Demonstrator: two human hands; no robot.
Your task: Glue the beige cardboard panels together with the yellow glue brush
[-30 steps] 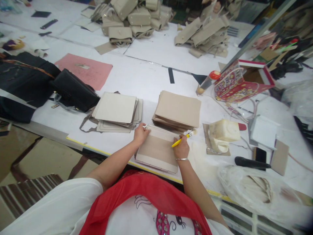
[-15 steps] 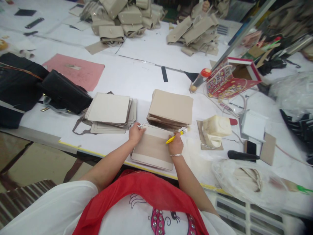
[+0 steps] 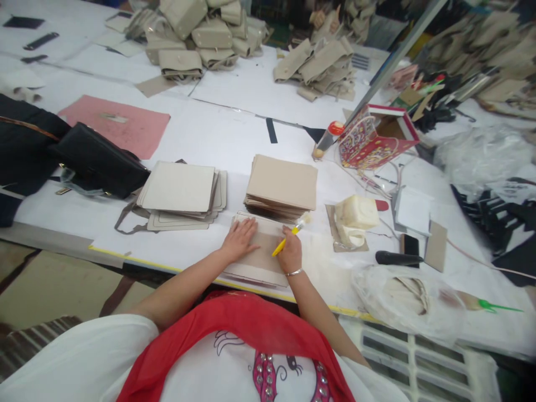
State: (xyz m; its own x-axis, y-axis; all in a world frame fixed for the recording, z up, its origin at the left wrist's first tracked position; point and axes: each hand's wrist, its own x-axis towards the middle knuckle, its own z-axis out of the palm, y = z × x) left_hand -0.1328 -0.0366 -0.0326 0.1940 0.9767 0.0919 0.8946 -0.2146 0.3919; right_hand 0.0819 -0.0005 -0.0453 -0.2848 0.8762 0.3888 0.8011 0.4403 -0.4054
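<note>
In front of me lies a low stack of beige panels (image 3: 264, 252) close to the table's front edge. My left hand (image 3: 240, 240) rests flat on its upper left part, fingers spread. On the right side of the stack is my right hand (image 3: 290, 251), its fingers closed round a yellow-handled brush (image 3: 286, 241), bristles pointing up and right. Just behind stands a taller pile of tan panels (image 3: 282, 181). A pile of paler panels (image 3: 180, 187) sits to the left, with a dark strap loop at its lower left corner.
To the right are a cream container (image 3: 357, 213), a phone (image 3: 409, 247), a black-handled tool (image 3: 397, 258) and a plastic bag (image 3: 406, 304). A red patterned paper bag (image 3: 372, 139) stands behind. A black bag (image 3: 100, 159) lies left. Another person's hands (image 3: 325, 21) show at the back.
My left hand has gone from pinching the stack's upper left corner to lying spread on top. My right hand still holds the brush. The whole view has shifted slightly.
</note>
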